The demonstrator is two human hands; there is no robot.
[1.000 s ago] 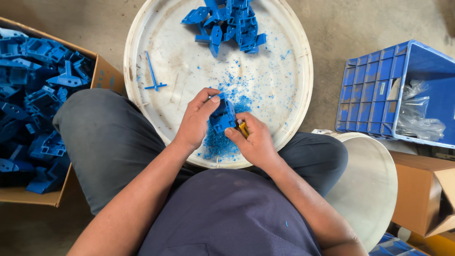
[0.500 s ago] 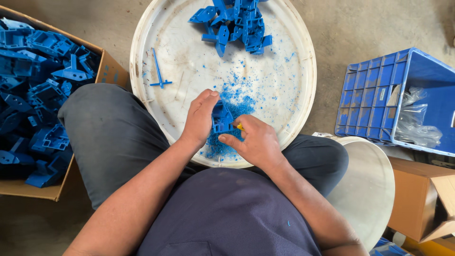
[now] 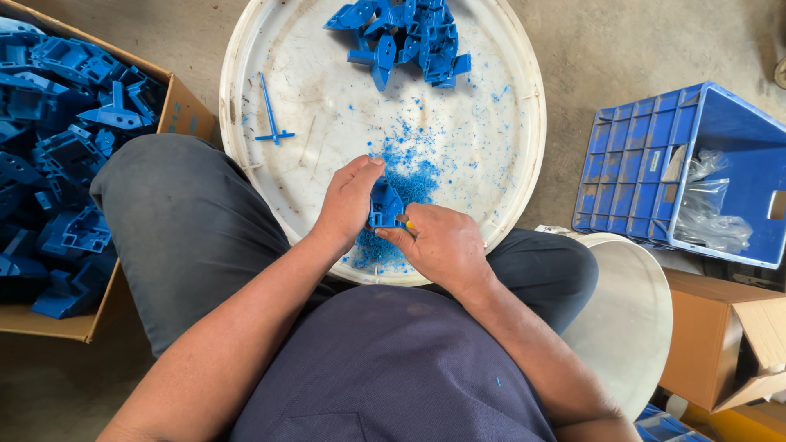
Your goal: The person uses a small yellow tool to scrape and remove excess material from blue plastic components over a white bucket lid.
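Left hand (image 3: 348,200) grips one blue part (image 3: 383,205) — right hand (image 3: 438,245) pinches yellow-tipped tool (image 3: 406,223).

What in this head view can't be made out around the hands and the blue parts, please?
- Tool in the right hand: only a yellow tip shows; the fingers cover the rest.
- Blue part in the left hand: its shape is partly covered by both hands.
- Cardboard box of blue parts: cut off by the left edge.

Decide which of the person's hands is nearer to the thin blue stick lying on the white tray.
Left. The left hand lies just below and right of the thin blue stick; the right hand sits farther right, beyond the blue part both hold.
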